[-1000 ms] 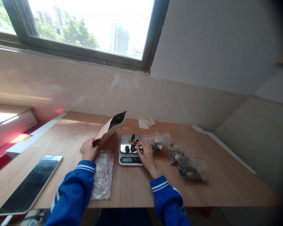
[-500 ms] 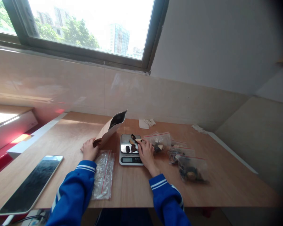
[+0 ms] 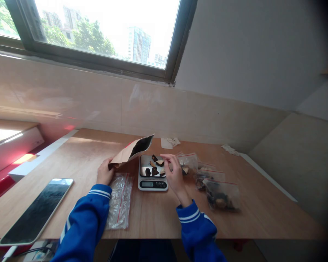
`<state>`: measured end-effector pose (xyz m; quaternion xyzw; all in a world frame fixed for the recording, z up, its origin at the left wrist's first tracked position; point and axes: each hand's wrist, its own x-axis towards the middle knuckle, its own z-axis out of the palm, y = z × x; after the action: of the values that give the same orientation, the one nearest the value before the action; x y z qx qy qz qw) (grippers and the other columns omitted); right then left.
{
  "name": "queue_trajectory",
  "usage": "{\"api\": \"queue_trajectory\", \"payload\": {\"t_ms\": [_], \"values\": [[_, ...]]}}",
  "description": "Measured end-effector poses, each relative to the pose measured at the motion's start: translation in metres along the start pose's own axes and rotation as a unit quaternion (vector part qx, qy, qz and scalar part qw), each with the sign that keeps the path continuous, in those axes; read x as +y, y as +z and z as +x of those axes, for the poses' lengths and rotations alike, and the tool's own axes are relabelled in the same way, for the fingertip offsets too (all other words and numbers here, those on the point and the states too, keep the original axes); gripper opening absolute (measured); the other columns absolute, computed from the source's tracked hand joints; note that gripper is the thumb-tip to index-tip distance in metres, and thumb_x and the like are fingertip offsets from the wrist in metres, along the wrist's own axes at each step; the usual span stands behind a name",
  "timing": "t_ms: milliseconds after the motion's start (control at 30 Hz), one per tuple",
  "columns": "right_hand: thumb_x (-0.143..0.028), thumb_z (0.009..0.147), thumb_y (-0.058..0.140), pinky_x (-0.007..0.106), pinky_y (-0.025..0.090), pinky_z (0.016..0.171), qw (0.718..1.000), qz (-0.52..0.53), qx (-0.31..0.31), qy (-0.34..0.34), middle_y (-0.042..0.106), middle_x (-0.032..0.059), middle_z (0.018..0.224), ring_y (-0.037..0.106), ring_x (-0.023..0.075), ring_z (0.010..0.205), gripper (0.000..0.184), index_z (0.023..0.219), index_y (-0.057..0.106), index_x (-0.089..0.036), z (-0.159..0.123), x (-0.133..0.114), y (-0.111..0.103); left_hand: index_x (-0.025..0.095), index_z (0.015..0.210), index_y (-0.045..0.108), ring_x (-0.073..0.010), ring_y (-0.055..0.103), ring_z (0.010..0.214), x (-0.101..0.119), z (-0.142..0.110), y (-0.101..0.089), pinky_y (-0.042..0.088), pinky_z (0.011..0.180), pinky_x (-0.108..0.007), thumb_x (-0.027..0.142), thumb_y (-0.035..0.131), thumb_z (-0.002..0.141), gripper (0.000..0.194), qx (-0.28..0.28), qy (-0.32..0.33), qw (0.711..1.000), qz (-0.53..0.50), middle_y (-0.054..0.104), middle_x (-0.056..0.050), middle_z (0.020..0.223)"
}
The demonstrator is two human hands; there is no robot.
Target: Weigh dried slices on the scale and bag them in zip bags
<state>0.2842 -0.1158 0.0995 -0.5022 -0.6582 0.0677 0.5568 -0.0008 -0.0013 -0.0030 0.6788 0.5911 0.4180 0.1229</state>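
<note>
- On the wooden table, which fills the lower half of the view, everything else lies spread out below a tiled wall and a window at 11 o'clock.
- At 8 o'clock from the table's middle, a tablet with a dark screen lies flat near the front edge.
- The brown paper pouch is tilted low, its open dark mouth pointing toward 3 o'clock, right above the scale's edge.
- The left hand has its fingers clamped on the pouch's bottom end.
- An empty clear zip bag lies flat at 6 o'clock from that hand.
- Filled zip bags with dark contents sit in a row at 3 to 4 o'clock from the scale.
- The kitchen scale stands at the centre, display facing the person.
- The right hand hovers at the scale's 3 o'clock edge, fingers loosely curled, thumb and forefinger close together; whether they pinch anything I cannot tell.
- Dark and tan dried pieces lie scattered on the scale's plate.
</note>
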Motion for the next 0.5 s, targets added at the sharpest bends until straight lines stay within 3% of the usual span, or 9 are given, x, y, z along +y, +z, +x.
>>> {"api": "queue_trajectory", "payload": {"t_ms": [133, 233, 367, 500], "values": [[-0.017, 0.093, 0.039, 0.033, 0.044, 0.093, 0.996, 0.056, -0.053, -0.036, 0.061, 0.0055, 0.105, 0.055, 0.0176, 0.104, 0.027, 0.106, 0.062, -0.022, 0.013, -0.041, -0.004, 0.016, 0.109, 0.061, -0.0267, 0.058, 0.111, -0.005, 0.000, 0.004, 0.044, 0.099, -0.041, 0.017, 0.048, 0.069, 0.042, 0.007, 0.023, 0.998, -0.054, 0.064, -0.011, 0.117], [-0.020, 0.094, 0.040, 0.032, 0.045, 0.092, 0.994, 0.069, -0.087, -0.017, 0.060, 0.0058, 0.107, 0.057, 0.0171, 0.103, 0.023, 0.110, 0.058, -0.022, 0.019, -0.055, -0.001, 0.017, 0.108, 0.061, -0.0264, 0.057, 0.113, -0.008, 0.000, 0.008, 0.043, 0.101, -0.043, 0.015, 0.047, 0.068, 0.042, 0.006, 0.039, 0.997, -0.073, 0.064, -0.010, 0.117], [-0.019, 0.093, 0.042, 0.034, 0.044, 0.093, 0.990, -0.011, -0.139, -0.013, 0.062, 0.0063, 0.103, 0.055, 0.0188, 0.102, 0.019, 0.104, 0.058, -0.020, 0.024, -0.060, 0.003, 0.017, 0.108, 0.060, -0.0268, 0.055, 0.114, -0.012, 0.001, 0.011, 0.042, 0.101, -0.045, 0.012, 0.048, 0.067, 0.043, 0.010, 0.056, 0.994, -0.089, 0.063, -0.011, 0.115], [-0.019, 0.092, 0.044, 0.038, 0.041, 0.093, 0.968, -0.144, -0.202, -0.033, 0.066, 0.0075, 0.094, 0.053, 0.0223, 0.102, 0.022, 0.096, 0.066, -0.020, 0.025, -0.074, 0.002, 0.016, 0.109, 0.059, -0.0267, 0.055, 0.113, -0.011, -0.001, 0.011, 0.042, 0.100, -0.046, 0.014, 0.048, 0.070, 0.041, 0.007, 0.083, 0.991, -0.108, 0.061, -0.011, 0.116]]}}
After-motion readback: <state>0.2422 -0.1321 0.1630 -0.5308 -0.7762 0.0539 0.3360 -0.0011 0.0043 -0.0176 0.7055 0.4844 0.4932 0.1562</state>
